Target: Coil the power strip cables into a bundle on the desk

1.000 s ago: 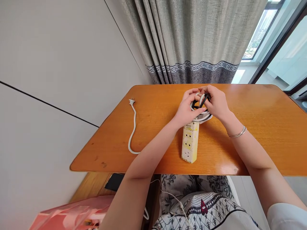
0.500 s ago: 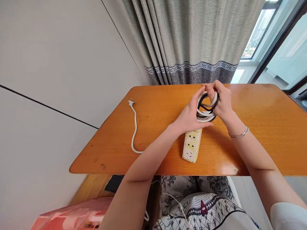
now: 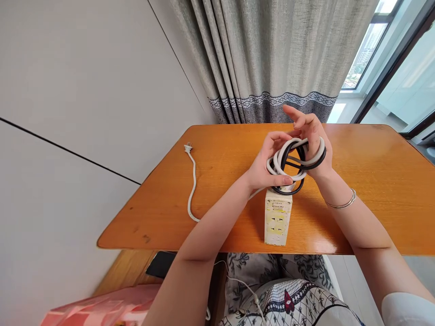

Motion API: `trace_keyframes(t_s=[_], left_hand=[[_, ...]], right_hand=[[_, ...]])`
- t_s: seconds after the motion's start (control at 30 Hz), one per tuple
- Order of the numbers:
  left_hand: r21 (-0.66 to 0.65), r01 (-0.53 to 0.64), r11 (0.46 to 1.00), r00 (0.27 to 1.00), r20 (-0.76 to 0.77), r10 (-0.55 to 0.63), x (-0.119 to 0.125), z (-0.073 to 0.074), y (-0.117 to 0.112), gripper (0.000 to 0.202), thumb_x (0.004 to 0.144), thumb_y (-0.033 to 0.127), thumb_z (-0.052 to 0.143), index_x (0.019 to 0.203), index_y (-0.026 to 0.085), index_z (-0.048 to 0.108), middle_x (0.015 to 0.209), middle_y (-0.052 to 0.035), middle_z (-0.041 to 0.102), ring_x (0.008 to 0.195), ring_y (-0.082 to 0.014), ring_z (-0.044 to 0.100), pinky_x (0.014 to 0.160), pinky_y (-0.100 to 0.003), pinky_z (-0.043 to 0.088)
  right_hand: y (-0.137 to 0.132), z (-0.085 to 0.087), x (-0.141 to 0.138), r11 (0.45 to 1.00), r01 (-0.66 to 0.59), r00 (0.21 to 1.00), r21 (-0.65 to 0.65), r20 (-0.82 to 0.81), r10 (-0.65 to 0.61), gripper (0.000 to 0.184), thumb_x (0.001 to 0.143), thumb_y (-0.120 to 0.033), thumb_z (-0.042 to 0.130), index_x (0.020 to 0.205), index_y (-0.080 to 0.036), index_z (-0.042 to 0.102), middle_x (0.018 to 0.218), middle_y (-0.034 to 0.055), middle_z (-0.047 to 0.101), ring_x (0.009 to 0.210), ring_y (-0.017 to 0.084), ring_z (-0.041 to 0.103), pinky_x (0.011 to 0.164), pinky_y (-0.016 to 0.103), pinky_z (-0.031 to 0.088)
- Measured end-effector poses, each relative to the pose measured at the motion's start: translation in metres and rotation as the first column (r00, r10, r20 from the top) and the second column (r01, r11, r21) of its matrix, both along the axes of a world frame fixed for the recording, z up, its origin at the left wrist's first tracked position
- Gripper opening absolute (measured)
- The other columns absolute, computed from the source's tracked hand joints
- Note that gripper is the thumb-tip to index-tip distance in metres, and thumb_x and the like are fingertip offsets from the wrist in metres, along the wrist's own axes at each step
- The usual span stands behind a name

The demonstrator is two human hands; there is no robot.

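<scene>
Head view. Both hands meet above the far middle of the orange wooden counter (image 3: 374, 181), around a coil of white and black cable (image 3: 295, 164). The left hand (image 3: 268, 165) sits at the coil's 9 o'clock, its fingers curled over the top of the loops and its thumb pressed under them, so it is closed on the coil. The right hand (image 3: 311, 136) stands at the coil's 2 o'clock with fingers spread and pointing away from the viewer; the loops pass around its palm near the wrist, and it does not clench them. A bracelet (image 3: 341, 202) circles the right wrist.

Directly at the coil's 6 o'clock lies a yellowed white power strip (image 3: 277, 217), socket face up, its near end close to the counter's near edge; the coil's lowest black loop touches its far end. A white cable (image 3: 192, 185) runs off toward 9 o'clock, curves across the counter and ends in a plug (image 3: 187, 146) near the far left corner.

Beyond the counter, at 12 o'clock, hangs a grey curtain (image 3: 272, 54) with a patterned band; a window (image 3: 401, 72) is at 2 o'clock.
</scene>
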State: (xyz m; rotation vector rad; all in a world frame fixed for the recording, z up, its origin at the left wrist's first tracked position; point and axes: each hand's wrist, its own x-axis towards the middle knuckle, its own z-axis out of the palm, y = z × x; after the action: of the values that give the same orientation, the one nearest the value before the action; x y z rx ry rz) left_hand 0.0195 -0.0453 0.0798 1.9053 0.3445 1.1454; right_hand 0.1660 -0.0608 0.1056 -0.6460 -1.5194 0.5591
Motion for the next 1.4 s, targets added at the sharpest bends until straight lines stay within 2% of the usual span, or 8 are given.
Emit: trace_keyframes(t_s=[0.27, 0.4, 0.57, 0.77, 0.93, 1.07, 1.23, 1.4], left_hand=[[-0.096, 0.107, 0.99, 0.994, -0.005, -0.108, -0.006, 0.0, 0.003, 0.094, 0.056, 0.075, 0.084, 0.13, 0.03, 0.049, 0.139, -0.011, 0.059, 0.132, -0.0321, 0.059, 0.106, -0.043, 0.054], [-0.136, 0.108, 0.985, 0.994, 0.031, -0.104, -0.005, -0.001, 0.006, 0.085, 0.056, 0.072, 0.086, 0.121, 0.027, 0.054, 0.128, -0.0099, 0.064, 0.121, -0.0286, 0.065, 0.102, -0.04, 0.057], [-0.183, 0.094, 0.979, 0.995, 0.042, -0.088, -0.001, -0.005, 0.011, 0.083, 0.055, 0.074, 0.085, 0.116, 0.026, 0.056, 0.118, -0.0083, 0.067, 0.108, -0.0253, 0.069, 0.096, -0.039, 0.058], [-0.193, 0.097, 0.976, 0.994, 0.058, -0.088, 0.001, -0.014, 0.015, 0.08, 0.057, 0.074, 0.084, 0.117, 0.026, 0.059, 0.12, -0.0093, 0.071, 0.108, -0.0266, 0.07, 0.089, -0.037, 0.058], [-0.192, 0.162, 0.968, 0.984, 0.108, -0.144, 0.007, -0.015, 0.011, 0.084, 0.066, 0.073, 0.08, 0.134, 0.03, 0.055, 0.138, -0.0109, 0.064, 0.127, -0.0295, 0.064, 0.105, -0.042, 0.053], [-0.234, 0.23, 0.945, 0.973, 0.047, -0.226, 0.016, -0.026, 0.01, 0.12, 0.047, 0.077, 0.087, 0.149, 0.033, 0.043, 0.155, -0.0135, 0.051, 0.139, -0.0355, 0.055, 0.106, -0.047, 0.054], [-0.287, 0.323, 0.902, 0.935, -0.051, -0.351, 0.025, -0.047, 0.015, 0.097, 0.051, 0.062, 0.094, 0.134, 0.025, 0.059, 0.137, -0.0153, 0.065, 0.129, -0.0367, 0.062, 0.107, -0.051, 0.053], [-0.32, 0.247, 0.915, 0.955, -0.079, -0.285, 0.023, -0.04, 0.011, 0.107, 0.055, 0.066, 0.09, 0.145, 0.026, 0.048, 0.143, -0.0161, 0.061, 0.136, -0.0375, 0.056, 0.114, -0.056, 0.045]], right_hand=[[0.004, -0.006, -0.003, 0.975, 0.218, 0.976, 0.045, 0.011, -0.218, 0.048, 0.103, -0.061, 0.028, 0.105, -0.028, 0.062, 0.132, 0.0099, 0.066, 0.132, 0.027, 0.058, 0.115, 0.052, 0.046], [0.0, 0.0, -0.007, 0.955, 0.288, 0.957, 0.065, -0.054, -0.285, 0.051, 0.102, -0.062, 0.026, 0.103, -0.027, 0.064, 0.126, 0.0138, 0.065, 0.134, 0.033, 0.054, 0.111, 0.061, 0.045], [0.007, -0.001, -0.003, 0.912, 0.41, 0.898, 0.029, -0.187, -0.398, 0.049, 0.104, -0.058, 0.021, 0.098, -0.028, 0.059, 0.104, 0.0115, 0.065, 0.115, 0.03, 0.064, 0.107, 0.059, 0.049], [0.035, -0.02, 0.023, 0.942, 0.335, 0.887, 0.007, -0.341, -0.313, 0.047, 0.104, -0.06, 0.02, 0.112, -0.031, 0.056, 0.086, 0.0052, 0.058, 0.088, 0.024, 0.068, 0.098, 0.053, 0.055], [0.048, -0.025, 0.037, 0.911, 0.412, 0.884, 0.034, -0.258, -0.39, 0.065, 0.101, -0.067, 0.008, 0.117, -0.029, 0.058, 0.081, 0.0056, 0.057, 0.08, 0.025, 0.067, 0.087, 0.053, 0.057], [0.044, -0.018, 0.033, 0.894, 0.442, 0.864, 0.073, -0.302, -0.403, 0.059, 0.1, -0.069, 0.016, 0.109, -0.028, 0.058, 0.078, 0.0067, 0.056, 0.071, 0.025, 0.062, 0.075, 0.048, 0.055], [0.041, -0.007, 0.029, 0.852, 0.517, 0.769, 0.076, -0.479, -0.424, 0.042, 0.103, -0.063, 0.028, 0.091, -0.028, 0.048, 0.067, -0.0012, 0.039, 0.056, 0.019, 0.05, 0.062, 0.04, 0.05], [0.054, -0.007, 0.063, 0.874, 0.477, 0.737, 0.088, -0.581, -0.344, 0.035, 0.103, -0.059, 0.035, 0.091, -0.029, 0.05, 0.066, -0.0045, 0.029, 0.054, 0.016, 0.049, 0.058, 0.035, 0.049]])
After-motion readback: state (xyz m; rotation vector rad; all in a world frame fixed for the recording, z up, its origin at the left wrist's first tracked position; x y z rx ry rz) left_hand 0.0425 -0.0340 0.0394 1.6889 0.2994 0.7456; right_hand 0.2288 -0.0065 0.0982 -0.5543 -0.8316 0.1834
